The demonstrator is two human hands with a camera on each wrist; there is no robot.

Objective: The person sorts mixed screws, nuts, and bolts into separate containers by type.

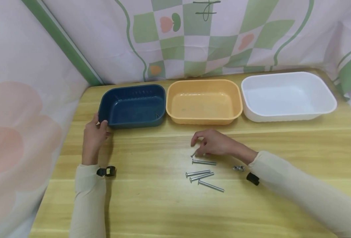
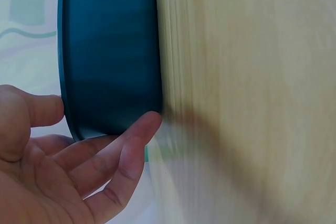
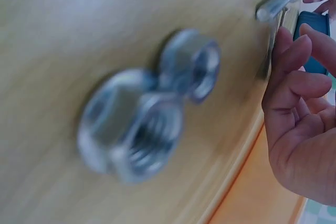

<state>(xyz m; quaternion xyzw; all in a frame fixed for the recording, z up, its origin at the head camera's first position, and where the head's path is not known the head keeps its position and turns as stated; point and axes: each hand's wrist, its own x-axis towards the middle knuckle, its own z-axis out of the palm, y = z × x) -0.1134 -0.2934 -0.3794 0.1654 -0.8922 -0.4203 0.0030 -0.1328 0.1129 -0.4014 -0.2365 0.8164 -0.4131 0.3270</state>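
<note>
Now our left hand [image 1: 94, 136] grips the blue tub [image 1: 135, 125] at its corner on the desk [image 1: 151, 205]. Beside a long bolt [image 1: 204, 162], our right hand [image 1: 213, 142] bends its fingers at a small screw [image 1: 193, 154]; we cannot tell whether they grasp it.

Desk [image 1: 151, 208]: pale wood-grain surface, smooth, low sheen. Blue tray [image 1: 133, 126], at the desk's back left corner: plastic, glossy inside; outer wall smooth with a satin look in the left wrist view. Orange tray [image 1: 204, 122], along the back edge: smooth plastic, glossy inside. White tray [image 1: 279, 118], toward the back right corner: smooth plastic, soft sheen. Bolts [image 1: 204, 162], well in from the back edge: bright silvery metal. Small screw [image 1: 193, 154]: metallic; finish too small to judge. Nuts [image 1: 239, 168]: shiny metal, bore ridged by threads. Backdrop [image 1: 197, 49], behind the back edge: printed cloth, matt, lightly creased. Sleeves [image 1: 89, 201]: matt cloth, wrinkled.
</note>
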